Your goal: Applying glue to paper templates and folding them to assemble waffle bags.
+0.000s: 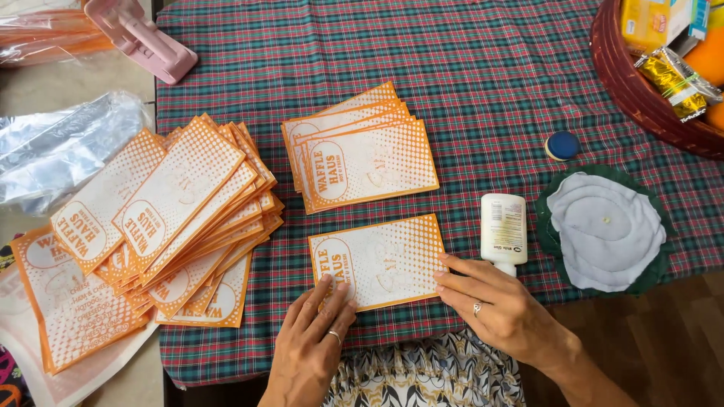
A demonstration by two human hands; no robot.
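One orange-and-white paper sleeve (379, 261) lies flat by itself on the plaid tabletop (490, 68), near the front edge, directly in front of the person. Left hand (311, 343) lies flat, fingers together and extended, tips pressing the sleeve's lower left corner; nothing gripped. Right hand (498, 305) is also open, fingers spread, tips touching the sleeve's right edge; it holds nothing either. One ring on each hand.

Just right of the sleeve, touching the right hand's fingertips or nearly so: 1 white glue bottle (504, 229), lying down w/ nozzle toward the person. Its blue cap (562, 145) sits apart, further back.

Behind the single sleeve: a neat stack of sleeves (362, 151), approx. 5 edges visible, exact count unclear. To the left: a big fanned pile of sleeves (177, 215), too many overlapping to count.

Right side: 1 dark green round mat w/ white cloth rounds (603, 230) heaped on it, at least 3 layers. Back right corner: 1 brown basket (641, 90) w/ snack packets. Back left: 1 pink plastic tool (139, 38); clear plastic bags (60, 151) off the cloth's left edge.
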